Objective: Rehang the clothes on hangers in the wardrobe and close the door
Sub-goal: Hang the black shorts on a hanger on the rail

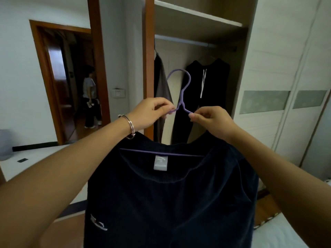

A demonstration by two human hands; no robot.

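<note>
Navy trousers [170, 203] fill the lower part of the view, their waistband folded over the bottom bar of a purple hanger [186, 81]. The left hand [149, 112] and right hand [212, 119] hold the hanger up in front of the open wardrobe [249, 20]. The fingers [169, 106] of each hand pinch one sloping shoulder of the wire just below the hook. The hook hangs free, below the rail [188, 42]. A silver bracelet [128, 127] circles the left wrist.

Inside the wardrobe, black drawstring trousers [216, 83] with white cords and a grey garment [162, 86] hang under a shelf [197, 14]. The white sliding door [279, 56] on the right carries frosted green panels. On the left a brown-framed doorway [44, 77] stands open, with a person [89, 93] beyond it and a wall switch [118, 93] beside it. A white bed [286, 233] lies at lower right on a wooden floor [268, 203], and a white tabletop [39, 165] is at lower left.

A grey label [160, 162] sewn inside the waistband and an embroidered logo [98, 224] on the leg are too blurred to read.
</note>
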